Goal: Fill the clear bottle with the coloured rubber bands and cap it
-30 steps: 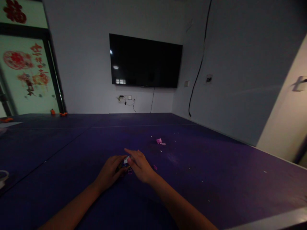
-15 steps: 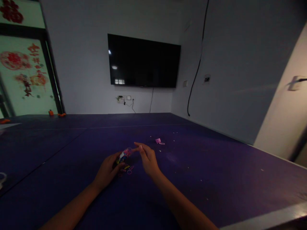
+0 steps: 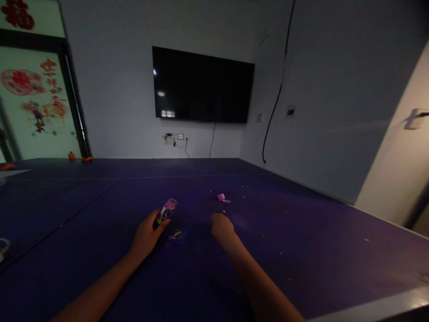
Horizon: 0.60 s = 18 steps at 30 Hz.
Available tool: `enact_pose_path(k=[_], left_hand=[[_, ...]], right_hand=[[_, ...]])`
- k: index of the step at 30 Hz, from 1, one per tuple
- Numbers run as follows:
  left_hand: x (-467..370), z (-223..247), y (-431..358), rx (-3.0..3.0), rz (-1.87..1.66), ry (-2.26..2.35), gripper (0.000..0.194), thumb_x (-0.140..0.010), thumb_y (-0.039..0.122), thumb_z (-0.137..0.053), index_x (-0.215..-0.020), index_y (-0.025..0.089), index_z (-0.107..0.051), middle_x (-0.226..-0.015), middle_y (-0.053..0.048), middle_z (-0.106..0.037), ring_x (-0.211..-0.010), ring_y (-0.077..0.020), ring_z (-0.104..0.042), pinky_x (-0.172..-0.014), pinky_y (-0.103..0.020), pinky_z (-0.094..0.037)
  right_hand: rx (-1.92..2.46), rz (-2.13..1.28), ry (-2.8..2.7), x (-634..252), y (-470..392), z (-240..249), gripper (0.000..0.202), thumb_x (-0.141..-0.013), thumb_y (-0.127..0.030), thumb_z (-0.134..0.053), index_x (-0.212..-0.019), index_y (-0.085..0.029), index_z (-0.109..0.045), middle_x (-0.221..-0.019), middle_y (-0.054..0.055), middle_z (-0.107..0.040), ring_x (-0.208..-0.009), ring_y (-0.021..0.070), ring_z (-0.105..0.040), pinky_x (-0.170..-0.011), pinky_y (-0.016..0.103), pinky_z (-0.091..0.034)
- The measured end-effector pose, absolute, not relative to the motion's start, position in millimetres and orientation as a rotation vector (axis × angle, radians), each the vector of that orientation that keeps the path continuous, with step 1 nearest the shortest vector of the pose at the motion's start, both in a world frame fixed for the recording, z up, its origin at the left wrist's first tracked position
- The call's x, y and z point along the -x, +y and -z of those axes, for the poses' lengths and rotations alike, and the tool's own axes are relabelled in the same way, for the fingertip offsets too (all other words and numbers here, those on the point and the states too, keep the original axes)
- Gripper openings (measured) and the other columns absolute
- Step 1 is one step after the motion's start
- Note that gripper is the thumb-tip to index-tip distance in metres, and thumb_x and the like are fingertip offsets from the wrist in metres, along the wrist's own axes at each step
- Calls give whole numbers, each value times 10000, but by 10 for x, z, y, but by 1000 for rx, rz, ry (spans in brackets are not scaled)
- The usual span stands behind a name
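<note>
My left hand (image 3: 147,232) is wrapped round a small clear bottle (image 3: 166,209) filled with colourful elastic bands. The bottle tilts up and away to the right, its open-looking end free of the fingers. Just below it on the purple surface lies a little group of loose elastic bands (image 3: 178,236), pink and yellow. My right hand (image 3: 222,229) is apart from the bottle, low over the surface. Its fingers are curled under and turned away, so anything in them is hidden. Beyond this hand lies a pink cap (image 3: 221,197) with a loop on it.
The wide purple surface (image 3: 268,277) has small pale specks scattered on it. A white ring-shaped object (image 3: 3,247) shows at the left edge. Orange objects (image 3: 86,159) sit at the far left by the door. A television (image 3: 203,87) hangs on the wall; a black cable (image 3: 275,100) runs down beside it.
My right hand has drawn back from the bottle's end, to the right and nearer, and its fingers have curled in. My left hand and the bottle have shifted slightly left.
</note>
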<state>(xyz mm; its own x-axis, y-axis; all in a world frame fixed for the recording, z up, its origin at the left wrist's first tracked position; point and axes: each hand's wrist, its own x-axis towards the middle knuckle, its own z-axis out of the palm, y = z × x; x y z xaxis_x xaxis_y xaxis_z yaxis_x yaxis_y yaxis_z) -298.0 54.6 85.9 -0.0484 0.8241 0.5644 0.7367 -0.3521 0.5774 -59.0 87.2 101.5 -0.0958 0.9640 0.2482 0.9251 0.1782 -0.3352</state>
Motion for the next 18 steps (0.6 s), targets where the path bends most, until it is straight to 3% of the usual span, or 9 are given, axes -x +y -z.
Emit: enact_pose_path(k=[7,11,18], left_hand=[[2969,-877,520,-2149,-1358,1705,492,-811,533,-433,-1152,188,-516,-970,-69,-651,-819,-217,-611,-720,-332,-476],[2961,-875,512,-2132,-1347,1697,497,-809,531,-435,-1149,178,-516,-996,-78,-646,-858,-226,-607,-766,-349,-471],[2954,-858,531,-2090,-1371,1640,483,-806,528,-435,-1132,181,-516,-1028,-82,-642,-912,-230,-604,-821,-356,-459]], right_hand=[[1921,35,-2178,748,732,-1061,316,-754,16,-443,-974,-131,-617,-904,181,-658,-836,259,-651,-672,322,-485],[1795,23,-2283,844,705,-1057,411,-742,18,-430,-1099,-153,-541,-931,130,-654,-883,219,-627,-702,277,-452],[1149,-353,-2285,1099,753,-937,276,-754,-53,-428,-965,-191,-541,-867,37,-632,-810,141,-588,-686,217,-404]])
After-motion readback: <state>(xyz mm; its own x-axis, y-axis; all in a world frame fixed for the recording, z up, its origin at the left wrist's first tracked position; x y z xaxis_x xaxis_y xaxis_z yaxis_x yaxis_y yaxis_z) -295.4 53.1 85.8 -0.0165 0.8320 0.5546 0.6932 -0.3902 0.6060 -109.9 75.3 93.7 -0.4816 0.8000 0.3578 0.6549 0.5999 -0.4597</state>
